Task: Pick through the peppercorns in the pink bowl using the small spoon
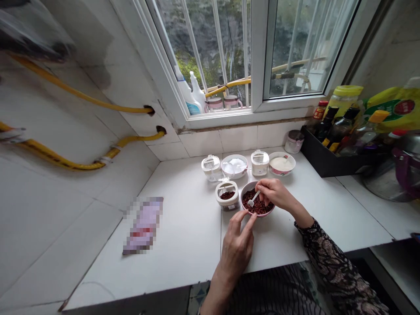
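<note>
My right hand (pixel 273 192) is closed around the handle of a small white spoon (pixel 254 199). The spoon's tip rests among dark red-brown dried grains, perhaps peppercorns (pixel 262 205), in a bowl with a pink rim (pixel 259 215). At the bowl's near left edge, my left hand (pixel 239 238) holds the rim with thumb and fingertips. Left of the bowl stands a seasoning jar (pixel 227 202), its clear lid raised, with the same grains inside. Behind are two more lidded jars (pixel 211 168), a bowl of white crystals (pixel 234 165) and a bowl of pale powder (pixel 282 163).
A blurred purple packet (pixel 144 225) lies on the white counter (pixel 183 245) at left. A black box (pixel 328 162) of sauce bottles, a dark-lidded jar (pixel 294 141) and a metal pot (pixel 383 175) stand at right. Spray bottles (pixel 193 96) occupy the windowsill; yellow hoses (pixel 82 166) run along the wall.
</note>
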### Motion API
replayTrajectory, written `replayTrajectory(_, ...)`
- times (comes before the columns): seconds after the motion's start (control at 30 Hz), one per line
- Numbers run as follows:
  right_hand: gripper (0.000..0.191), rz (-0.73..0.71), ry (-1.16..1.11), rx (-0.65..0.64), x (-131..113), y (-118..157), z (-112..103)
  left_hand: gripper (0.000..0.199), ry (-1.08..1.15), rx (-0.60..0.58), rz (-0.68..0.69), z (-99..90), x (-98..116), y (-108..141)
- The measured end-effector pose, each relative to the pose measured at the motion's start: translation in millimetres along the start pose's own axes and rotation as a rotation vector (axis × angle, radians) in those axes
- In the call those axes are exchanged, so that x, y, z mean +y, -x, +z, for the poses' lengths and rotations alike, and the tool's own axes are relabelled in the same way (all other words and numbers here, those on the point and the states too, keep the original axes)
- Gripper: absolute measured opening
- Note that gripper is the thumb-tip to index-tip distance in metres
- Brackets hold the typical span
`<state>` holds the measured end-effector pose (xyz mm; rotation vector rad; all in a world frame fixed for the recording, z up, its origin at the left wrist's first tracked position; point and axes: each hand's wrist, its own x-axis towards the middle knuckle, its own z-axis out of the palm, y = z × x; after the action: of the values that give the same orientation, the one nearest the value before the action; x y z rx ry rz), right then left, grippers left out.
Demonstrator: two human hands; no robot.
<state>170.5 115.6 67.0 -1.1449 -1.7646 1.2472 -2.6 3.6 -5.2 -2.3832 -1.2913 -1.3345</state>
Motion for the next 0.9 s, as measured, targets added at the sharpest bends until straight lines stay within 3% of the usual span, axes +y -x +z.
replayTrajectory(0.47,0.017,0.031,-0.081,0.073,-0.5,-1.1,-5.9,0.06,0.002,-0.005,-0.009,-0.2,0.6,-0.6)
replayTrajectory(0.73,0.03,0.066,-0.263,0.129,2.0,-5.5,-8.0,0.061,-0.002,-0.006,-0.01,-0.2,0.5,-0.5)
replayTrajectory(0.9,0.039,-0.053,-0.342,0.211,-4.9,-7.5,5.7,0.06,0.009,0.005,-0.017,0.5,0.8,-0.6)
